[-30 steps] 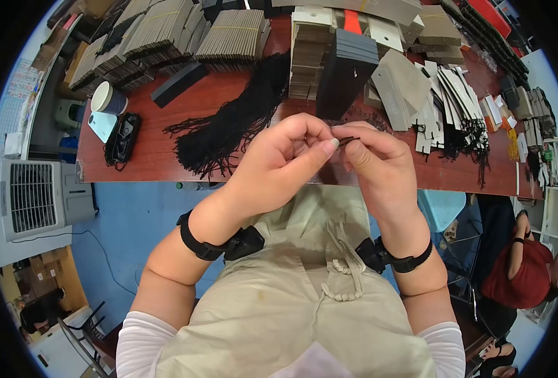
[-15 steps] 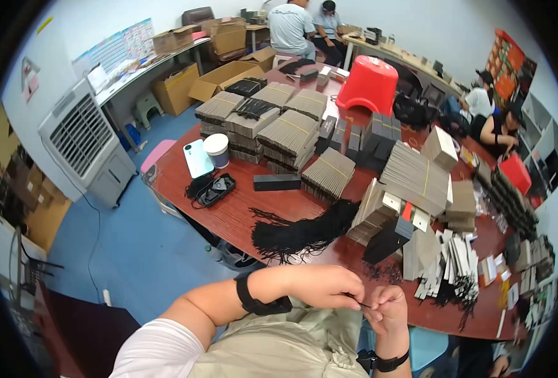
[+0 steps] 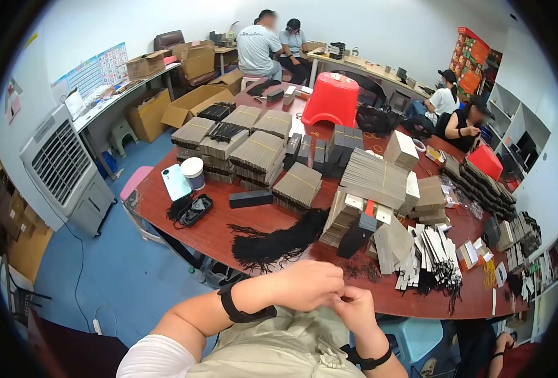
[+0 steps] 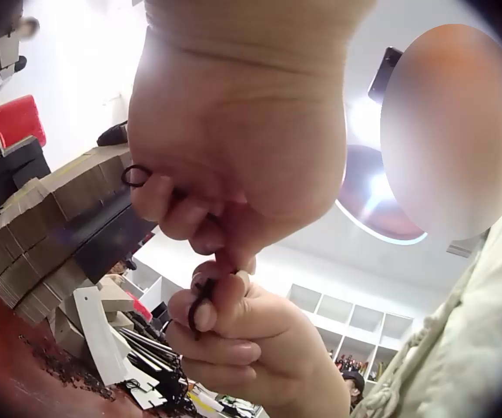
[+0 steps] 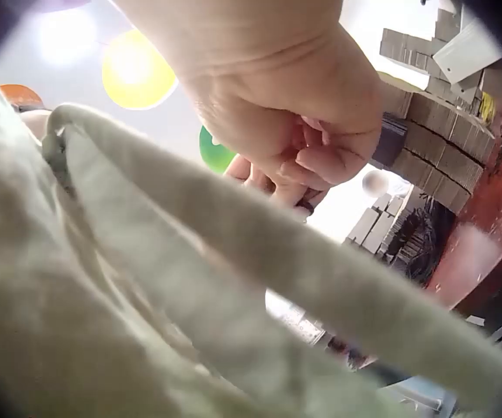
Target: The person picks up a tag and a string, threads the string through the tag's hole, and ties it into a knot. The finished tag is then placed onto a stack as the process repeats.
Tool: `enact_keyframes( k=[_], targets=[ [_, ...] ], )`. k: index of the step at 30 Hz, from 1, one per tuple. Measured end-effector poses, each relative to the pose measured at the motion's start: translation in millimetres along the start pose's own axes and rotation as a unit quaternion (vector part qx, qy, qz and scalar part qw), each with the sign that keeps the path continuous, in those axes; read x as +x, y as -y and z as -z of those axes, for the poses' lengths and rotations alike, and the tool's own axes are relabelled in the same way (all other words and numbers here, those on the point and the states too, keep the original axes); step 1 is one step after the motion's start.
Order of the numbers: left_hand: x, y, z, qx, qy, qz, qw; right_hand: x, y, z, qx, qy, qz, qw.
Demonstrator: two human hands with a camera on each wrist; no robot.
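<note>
In front of the apron, my left hand point(image 3: 307, 283) and right hand point(image 3: 356, 307) meet at the fingertips. Both pinch a thin black cord point(image 4: 200, 315), seen best in the left wrist view. One small loop of it sticks out beside the left fingers and another hangs at the right thumb and forefinger; the stretch between is mostly hidden by fingers. Beyond the hands, a thick bundle of black cords point(image 3: 279, 240) lies on the red-brown table point(image 3: 216, 236). Strips of white card point(image 3: 429, 255) with black cords lie to the right.
Banded stacks of grey card point(image 3: 296, 187), dark boxes point(image 3: 357, 236) and a red stool point(image 3: 333, 101) crowd the table. A paper cup point(image 3: 193, 173), a phone point(image 3: 176, 183) and a black case point(image 3: 195, 211) stand at left. Other people sit at the back and right.
The head view has swung up, showing the whole table and room. Compared with half a second ago, my fingertips are closer together over the cord, which both hands still pinch.
</note>
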State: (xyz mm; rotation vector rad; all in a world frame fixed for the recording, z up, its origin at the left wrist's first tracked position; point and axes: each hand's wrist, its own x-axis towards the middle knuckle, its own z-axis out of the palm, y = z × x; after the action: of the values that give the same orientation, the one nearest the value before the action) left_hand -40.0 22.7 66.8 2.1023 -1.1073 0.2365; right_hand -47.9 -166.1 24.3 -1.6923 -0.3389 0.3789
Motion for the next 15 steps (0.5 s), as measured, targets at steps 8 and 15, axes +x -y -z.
enact_keyframes(
  k=[8, 15],
  targets=[
    [-16.3, 8.5, -17.9, -0.039, -0.178, 0.109, 0.977, 9.9, -14.2, 11.3, 0.240, 0.027, -0.038, 0.970],
    [-16.5, 14.9, -49.1, -0.365, -0.198, 0.164, 0.895, 15.9, -10.1, 11.1, 0.456, 0.112, -0.002, 0.883]
  ],
)
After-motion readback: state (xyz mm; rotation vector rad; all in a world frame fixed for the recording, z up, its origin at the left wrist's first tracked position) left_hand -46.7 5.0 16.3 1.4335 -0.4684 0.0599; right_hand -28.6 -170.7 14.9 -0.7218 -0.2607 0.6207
